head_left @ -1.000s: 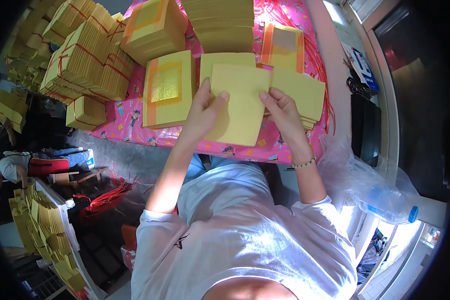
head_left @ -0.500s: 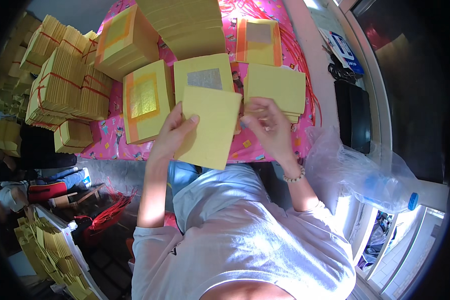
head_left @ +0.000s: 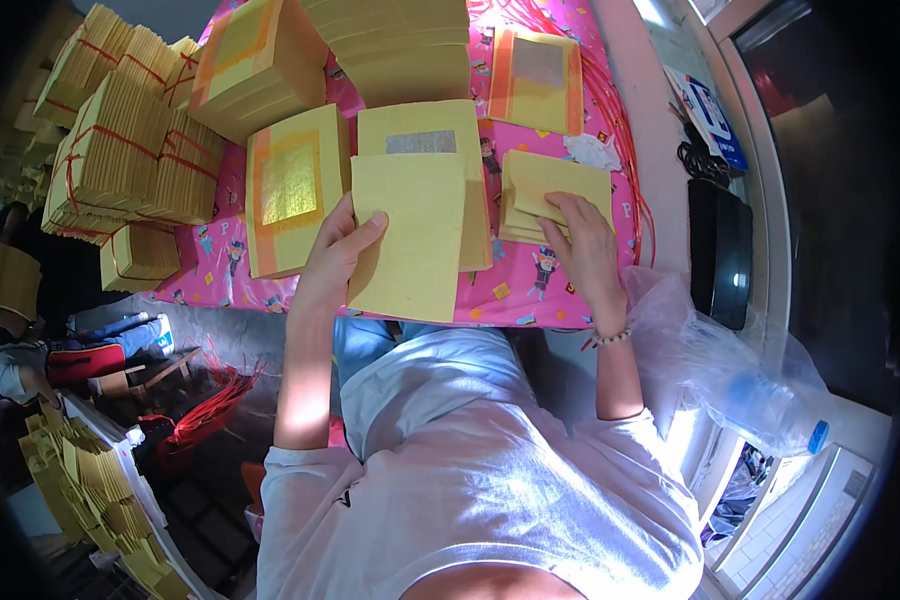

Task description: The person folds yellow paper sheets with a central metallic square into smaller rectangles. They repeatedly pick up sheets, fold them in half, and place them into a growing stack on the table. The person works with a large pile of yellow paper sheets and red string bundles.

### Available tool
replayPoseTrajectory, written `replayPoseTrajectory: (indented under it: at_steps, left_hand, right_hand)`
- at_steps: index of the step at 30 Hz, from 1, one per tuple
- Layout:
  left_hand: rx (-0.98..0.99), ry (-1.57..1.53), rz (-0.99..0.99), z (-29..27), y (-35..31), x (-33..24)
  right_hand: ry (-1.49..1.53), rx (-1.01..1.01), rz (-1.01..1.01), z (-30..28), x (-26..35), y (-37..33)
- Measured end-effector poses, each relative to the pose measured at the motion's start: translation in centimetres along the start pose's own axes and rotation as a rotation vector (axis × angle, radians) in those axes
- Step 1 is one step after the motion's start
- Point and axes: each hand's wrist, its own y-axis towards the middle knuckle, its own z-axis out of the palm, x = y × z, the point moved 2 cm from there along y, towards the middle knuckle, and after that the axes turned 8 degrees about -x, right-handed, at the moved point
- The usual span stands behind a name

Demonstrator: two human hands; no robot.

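Note:
My left hand (head_left: 332, 255) is closed on a yellow paper sheet (head_left: 406, 240), thumb on its face; whether it is one sheet or a thin bundle, I cannot tell. Behind it lies a stack of yellow paper with a silver patch (head_left: 420, 143), partly covered by the held sheet. My right hand (head_left: 585, 250) rests its fingertips on a low, loose pile of plain yellow paper (head_left: 545, 182) at the right, fingers slightly bent. Left of the held sheet sits a yellow stack with a gold square (head_left: 288, 187) and orange bands.
Taller paper stacks (head_left: 395, 60) stand at the back of the pink patterned tablecloth (head_left: 510, 285). Bundles tied with red string (head_left: 110, 165) fill the left. Red strings (head_left: 610, 110) run down the right edge. A plastic bag with a bottle (head_left: 760, 400) sits at right; a person (head_left: 25, 375) is at far left.
My right hand has moved right, from beside the held sheet onto the loose pile. The left hand's sheet has shifted slightly left and stands straighter. The whole view has moved a little.

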Motion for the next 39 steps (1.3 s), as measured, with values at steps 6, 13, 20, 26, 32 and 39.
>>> replayPoseTrajectory:
  at_steps: [6, 13, 20, 26, 32, 39]
  left_hand:
    - [0.016, -0.019, -0.003, 0.1, 0.4, 0.5]
    - [0.004, -0.017, 0.006, 0.0, 0.4, 0.8]
    - [0.019, -0.013, 0.014, -0.2, 0.9, 0.4]
    - [0.095, 0.125, 0.066, 1.6, 2.1, -1.0]
    - [0.401, 0.415, 0.175, 7.8, 4.6, -3.4]
    - [0.539, 0.612, 0.134, 10.6, 8.1, -5.8]
  right_hand:
    - [0.061, -0.121, 0.04, 0.4, -0.5, -0.2]
    - [0.205, -0.27, 0.315, 0.9, -1.1, -1.1]
    - [0.13, -0.28, 0.111, 1.8, -1.3, -1.9]
    - [0.064, -0.089, 0.049, 0.6, 0.6, -1.3]
    - [0.471, -0.248, 0.321, -0.9, -0.1, -1.0]
    - [0.338, -0.315, 0.265, -3.7, -0.1, -0.4]
